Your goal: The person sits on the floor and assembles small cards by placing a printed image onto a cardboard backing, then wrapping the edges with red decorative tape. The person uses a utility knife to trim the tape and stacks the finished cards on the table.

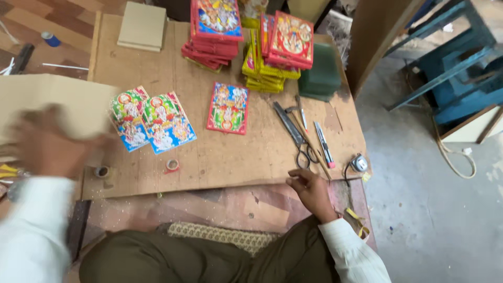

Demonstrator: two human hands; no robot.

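My left hand is a motion blur at the far left, in front of a large beige cardboard sheet that overlaps the left end of the low wooden board. Whether it grips the sheet is unclear. Right beside it lie two blue-green picture cards. My right hand rests at the board's front edge with its fingers curled and nothing visible in them, just below the scissors. A red-bordered picture card lies alone mid-board.
Stacks of red and yellow-red picture cards stand at the back, next to a dark green block and beige boards. A cutter knife, two small tape rolls and a round tool lie near the front. A blue frame stands right.
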